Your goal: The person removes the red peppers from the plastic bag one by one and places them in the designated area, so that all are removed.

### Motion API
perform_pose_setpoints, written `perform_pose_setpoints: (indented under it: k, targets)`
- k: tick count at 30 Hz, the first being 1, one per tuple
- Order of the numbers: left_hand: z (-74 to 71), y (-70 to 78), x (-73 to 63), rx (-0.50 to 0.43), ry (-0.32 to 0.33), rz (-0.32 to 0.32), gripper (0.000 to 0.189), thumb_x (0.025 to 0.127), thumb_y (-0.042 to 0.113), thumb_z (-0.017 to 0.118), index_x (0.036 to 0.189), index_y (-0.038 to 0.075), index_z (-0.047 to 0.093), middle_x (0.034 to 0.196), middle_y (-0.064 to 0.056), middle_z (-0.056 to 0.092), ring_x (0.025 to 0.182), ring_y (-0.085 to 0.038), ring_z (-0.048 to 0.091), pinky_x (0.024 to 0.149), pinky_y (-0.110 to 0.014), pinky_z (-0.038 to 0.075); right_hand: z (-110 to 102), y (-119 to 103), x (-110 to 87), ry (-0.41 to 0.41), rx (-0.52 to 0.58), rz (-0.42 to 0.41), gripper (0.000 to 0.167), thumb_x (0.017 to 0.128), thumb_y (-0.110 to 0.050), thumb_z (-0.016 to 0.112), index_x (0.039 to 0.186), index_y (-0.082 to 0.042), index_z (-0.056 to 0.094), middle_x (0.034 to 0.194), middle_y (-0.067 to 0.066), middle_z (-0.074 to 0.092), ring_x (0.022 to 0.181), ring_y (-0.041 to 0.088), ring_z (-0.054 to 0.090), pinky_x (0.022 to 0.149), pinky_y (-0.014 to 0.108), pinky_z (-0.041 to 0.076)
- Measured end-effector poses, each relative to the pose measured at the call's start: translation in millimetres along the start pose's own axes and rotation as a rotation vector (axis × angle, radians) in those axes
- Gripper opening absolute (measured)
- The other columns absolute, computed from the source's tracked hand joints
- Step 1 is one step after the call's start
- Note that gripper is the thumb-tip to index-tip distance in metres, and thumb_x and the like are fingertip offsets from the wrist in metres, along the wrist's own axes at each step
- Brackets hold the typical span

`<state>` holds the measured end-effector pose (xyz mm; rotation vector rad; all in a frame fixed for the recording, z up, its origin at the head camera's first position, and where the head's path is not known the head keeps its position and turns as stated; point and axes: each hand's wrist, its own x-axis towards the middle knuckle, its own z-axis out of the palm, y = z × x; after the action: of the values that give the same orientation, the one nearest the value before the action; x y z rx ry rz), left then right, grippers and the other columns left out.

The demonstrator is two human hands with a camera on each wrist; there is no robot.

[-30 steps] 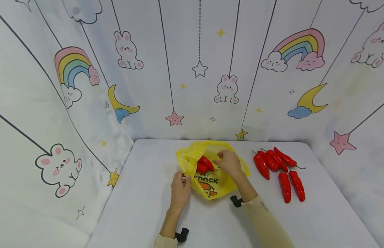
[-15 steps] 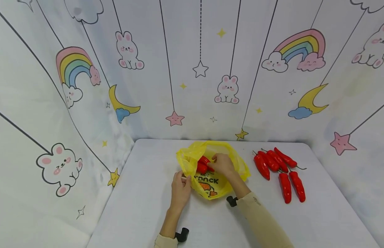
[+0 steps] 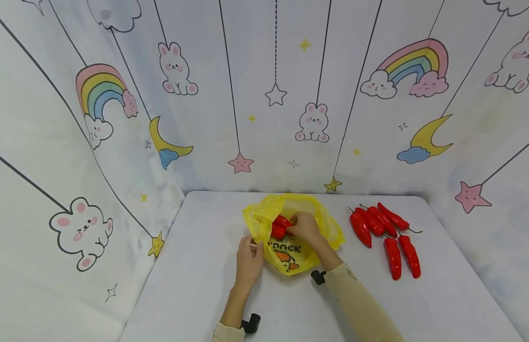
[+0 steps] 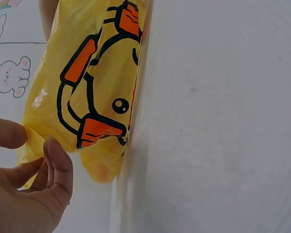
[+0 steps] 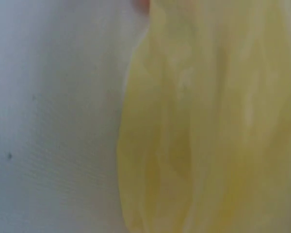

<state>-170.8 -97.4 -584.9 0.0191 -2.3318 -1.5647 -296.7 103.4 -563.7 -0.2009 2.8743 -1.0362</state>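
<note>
A yellow plastic bag with a printed duck lies on the table, its mouth turned toward me. My left hand pinches the bag's rim at its near left; in the left wrist view, the thumb and fingers of the left hand hold the yellow film. Inside the bag's mouth, my right hand has its curled fingers on the end of a red chili pepper. Another red pepper lies just below it. In the right wrist view, blurred yellow bag film hides the right hand.
Several red chili peppers lie grouped at the right of the white table. Nearer me, two more peppers lie side by side. A printed cloth stands as a wall behind the table.
My right hand has moved left inside the bag to the peppers, its fingers closing on one, whose end has turned upward. The left hand stays at the rim.
</note>
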Motion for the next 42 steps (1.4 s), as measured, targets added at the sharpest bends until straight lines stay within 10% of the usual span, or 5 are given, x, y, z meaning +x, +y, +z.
perform_pose_setpoints:
  k: [42]
  targets:
    - [-1.0, 3.4, -1.3, -0.003, -0.012, -0.013, 0.029, 0.104, 0.015, 0.064, 0.131, 0.004, 0.062, 0.107, -0.005, 0.057, 0.084, -0.013, 0.058, 0.069, -0.025, 0.054, -38, -2, -26.9, 0.071, -0.005, 0.095, 0.032, 0.088, -0.015, 0.082, 0.117, -0.003, 0.075, 0.104, 0.013, 0.076, 0.088, 0.024, 0.071, 0.071, 0.034, 0.06]
